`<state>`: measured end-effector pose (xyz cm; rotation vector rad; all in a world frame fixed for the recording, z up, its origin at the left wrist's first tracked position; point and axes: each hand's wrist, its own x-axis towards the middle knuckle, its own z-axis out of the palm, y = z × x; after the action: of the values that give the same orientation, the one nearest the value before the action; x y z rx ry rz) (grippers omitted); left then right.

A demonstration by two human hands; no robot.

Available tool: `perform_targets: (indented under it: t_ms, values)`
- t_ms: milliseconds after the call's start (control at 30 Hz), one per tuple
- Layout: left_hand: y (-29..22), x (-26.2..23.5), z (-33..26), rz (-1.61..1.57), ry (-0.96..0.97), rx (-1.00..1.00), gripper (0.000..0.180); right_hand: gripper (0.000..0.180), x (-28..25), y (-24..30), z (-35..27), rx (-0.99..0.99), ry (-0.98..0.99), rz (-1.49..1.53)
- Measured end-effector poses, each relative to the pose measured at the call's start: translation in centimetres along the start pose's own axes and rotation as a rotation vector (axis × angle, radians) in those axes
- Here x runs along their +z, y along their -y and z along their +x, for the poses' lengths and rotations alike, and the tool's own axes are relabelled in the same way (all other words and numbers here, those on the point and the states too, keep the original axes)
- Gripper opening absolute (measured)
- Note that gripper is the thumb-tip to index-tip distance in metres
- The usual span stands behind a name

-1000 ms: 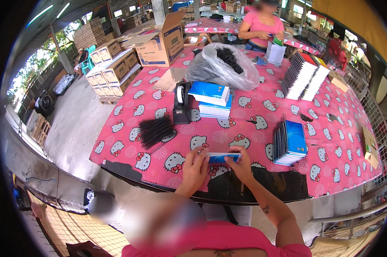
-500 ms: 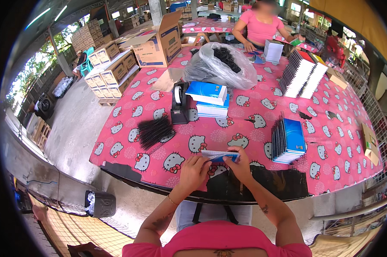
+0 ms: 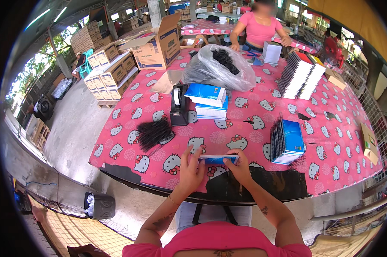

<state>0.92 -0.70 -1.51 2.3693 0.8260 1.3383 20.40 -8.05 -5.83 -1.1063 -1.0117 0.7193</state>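
A small blue-covered notebook (image 3: 219, 160) is held up edge-on over the near edge of the table, its white page edges along the top. Its right end is pinched between the thumb and fingers of my right hand (image 3: 239, 166). My left hand (image 3: 191, 170) is at the notebook's left end, fingers apart and not closed round it. To the left lies a pile of black spiral binding coils (image 3: 155, 133). On the right stands a row of coil-bound blue notebooks (image 3: 293, 137). Beyond my hands sits a stack of blue-covered notebooks without visible coils (image 3: 211, 112).
A black tape dispenser (image 3: 179, 106) stands beside the stack. Behind it are a clear plastic bag (image 3: 197, 70) of black coils and an open carton (image 3: 157, 51). Tall spiral notebook stacks (image 3: 295, 76) stand far right. A co-worker (image 3: 262, 28) in pink is across the table (image 3: 245, 124).
The notebook's lifted pages have come together. My left fingers have let go and spread at its left end; my right hand keeps its grip. The co-worker's green item is no longer in their hand.
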Motion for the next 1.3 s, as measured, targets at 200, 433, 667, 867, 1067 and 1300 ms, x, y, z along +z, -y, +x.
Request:
perform_targets:
  t_ms: [200,433,667,867,1067,1300]
  values:
    - [0.5,2.9,-1.5,-0.508,0.121,-0.339,0.064,0.029,0.2,0.3,0.1,-0.046,-0.007,-0.031]
    - [0.1,3.8,-1.4,-0.350,0.040,-0.268,0.062,0.030,-0.1,0.8,0.0,0.049,0.023,-0.023]
    - [-1.6,2.3,0.0,0.268,0.064,0.125,0.055,0.034,-0.3,-0.4,0.5,-0.159,-0.019,-0.170]
    - [-2.7,3.6,-0.2,0.357,0.241,0.214,0.056,0.037,0.1,0.0,0.2,-0.042,-0.013,-0.046]
    - [-3.3,4.8,-0.1,0.373,0.269,0.277,0.058,0.034,0.0,-0.1,0.3,0.027,-0.040,0.029]
    - [-2.0,2.5,-0.2,0.361,0.206,0.108,0.063,0.031,-0.3,-0.1,0.3,0.049,0.000,-0.033]
